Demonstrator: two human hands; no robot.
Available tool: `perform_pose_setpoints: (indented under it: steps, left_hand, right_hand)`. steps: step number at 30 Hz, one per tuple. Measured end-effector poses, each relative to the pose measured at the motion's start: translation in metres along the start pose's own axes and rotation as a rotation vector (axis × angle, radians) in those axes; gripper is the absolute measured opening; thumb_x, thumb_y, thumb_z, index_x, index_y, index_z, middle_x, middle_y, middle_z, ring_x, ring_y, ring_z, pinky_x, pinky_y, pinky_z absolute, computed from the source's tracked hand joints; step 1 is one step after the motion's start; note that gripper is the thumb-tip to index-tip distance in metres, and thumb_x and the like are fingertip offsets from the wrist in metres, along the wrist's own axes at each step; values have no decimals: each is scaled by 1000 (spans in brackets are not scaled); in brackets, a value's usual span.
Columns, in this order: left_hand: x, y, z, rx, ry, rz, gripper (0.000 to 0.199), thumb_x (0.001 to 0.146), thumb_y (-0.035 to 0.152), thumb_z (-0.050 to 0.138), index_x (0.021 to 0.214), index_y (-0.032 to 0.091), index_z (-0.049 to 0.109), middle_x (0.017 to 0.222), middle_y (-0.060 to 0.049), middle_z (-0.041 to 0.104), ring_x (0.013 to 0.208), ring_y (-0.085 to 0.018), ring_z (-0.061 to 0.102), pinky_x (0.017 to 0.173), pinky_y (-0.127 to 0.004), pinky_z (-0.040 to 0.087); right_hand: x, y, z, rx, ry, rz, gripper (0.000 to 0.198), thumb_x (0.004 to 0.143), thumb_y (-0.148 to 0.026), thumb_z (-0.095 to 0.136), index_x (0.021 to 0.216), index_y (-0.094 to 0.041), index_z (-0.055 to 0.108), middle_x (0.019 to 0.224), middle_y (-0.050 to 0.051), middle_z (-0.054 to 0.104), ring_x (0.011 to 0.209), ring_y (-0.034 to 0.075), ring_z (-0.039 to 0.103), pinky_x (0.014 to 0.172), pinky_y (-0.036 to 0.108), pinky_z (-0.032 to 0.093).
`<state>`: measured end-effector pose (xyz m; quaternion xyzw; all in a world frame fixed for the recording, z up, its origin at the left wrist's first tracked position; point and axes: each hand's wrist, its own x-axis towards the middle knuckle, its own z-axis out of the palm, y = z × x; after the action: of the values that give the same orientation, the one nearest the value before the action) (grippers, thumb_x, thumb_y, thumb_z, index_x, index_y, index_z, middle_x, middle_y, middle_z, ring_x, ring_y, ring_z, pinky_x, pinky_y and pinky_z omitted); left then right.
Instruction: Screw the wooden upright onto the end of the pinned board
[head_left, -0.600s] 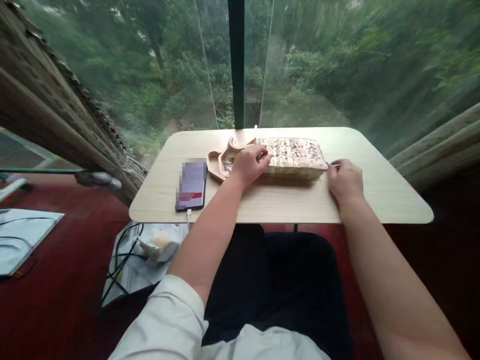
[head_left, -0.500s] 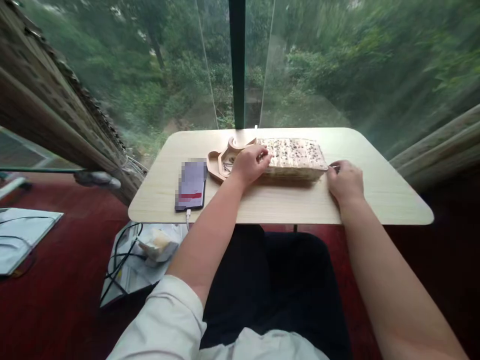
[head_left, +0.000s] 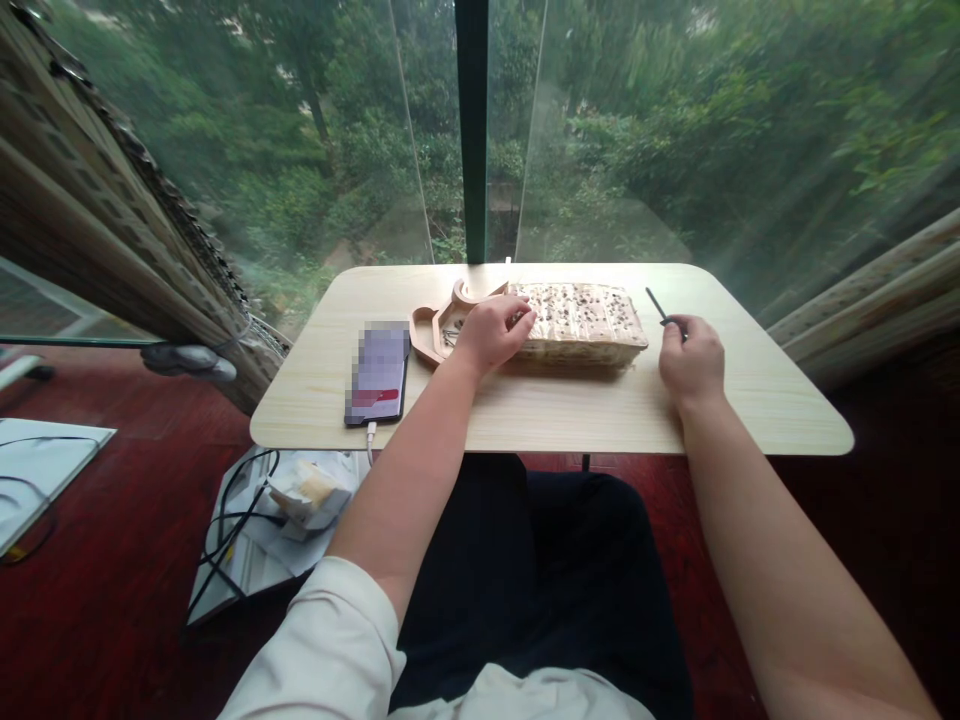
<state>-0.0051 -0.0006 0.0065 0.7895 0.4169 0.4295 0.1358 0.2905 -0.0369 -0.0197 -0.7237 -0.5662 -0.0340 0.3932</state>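
Observation:
A long pale block (head_left: 592,315), its top dotted with dark and reddish specks, lies on the light wooden table. Against its left end sits a wooden tray (head_left: 424,338) with angled compartments and a few thin metal pieces inside. My left hand (head_left: 491,332) rests over the block's left end and the tray's edge, fingers curled together; what is between the fingertips is too small to tell. To the right of the block, apart from it, my right hand (head_left: 694,360) is closed around a thin dark stick (head_left: 655,303), which points up and to the left.
A phone (head_left: 379,372) with a white charging cable (head_left: 371,436) lies left of the tray. Below the table's left side, a white surface (head_left: 255,560) carries black cables and crumpled paper. A window with a dark frame (head_left: 472,130) stands behind the table (head_left: 570,415); curtains hang at both sides.
My right hand has turned and drawn slightly away from the block's right end, and the dark stick now shows clearly. My left hand stays at the block's left end.

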Motion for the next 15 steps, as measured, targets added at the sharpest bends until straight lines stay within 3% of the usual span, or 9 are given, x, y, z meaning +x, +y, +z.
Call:
perform_pose_setpoints:
  steps: [4, 8, 11, 15]
  left_hand:
    - [24, 2, -18, 240, -18, -208, 29, 92, 26, 46, 104, 18, 71, 107, -9, 74, 102, -23, 66, 96, -37, 48]
    - [46, 7, -26, 580, -209, -358, 36, 88, 13, 43, 110, 17, 71, 116, -16, 69, 113, -30, 58, 93, -41, 46]
    - [46, 8, -19, 695, -373, -344, 40, 89, 10, 38, 110, 15, 72, 116, -17, 68, 116, -32, 54, 96, -43, 42]
    - [38, 4, -12, 706, -409, -277, 37, 89, 14, 39, 101, 15, 74, 107, -15, 71, 110, -29, 57, 106, -44, 33]
  right_hand:
    - [18, -34, -17, 196, -50, -16, 31, 90, -35, 40, 95, -19, 66, 87, 10, 70, 82, 23, 64, 78, 37, 49]
    - [48, -73, -12, 226, -114, -128, 25, 86, -37, 50, 89, -20, 68, 88, 9, 72, 83, 24, 64, 77, 36, 48]
    - [65, -89, 1, 224, -134, -146, 24, 82, -37, 57, 91, -19, 71, 89, 9, 72, 83, 25, 64, 76, 37, 48]
    - [72, -73, 6, 289, -152, -128, 28, 80, -40, 59, 92, -20, 73, 81, 7, 71, 74, 23, 62, 69, 36, 47]
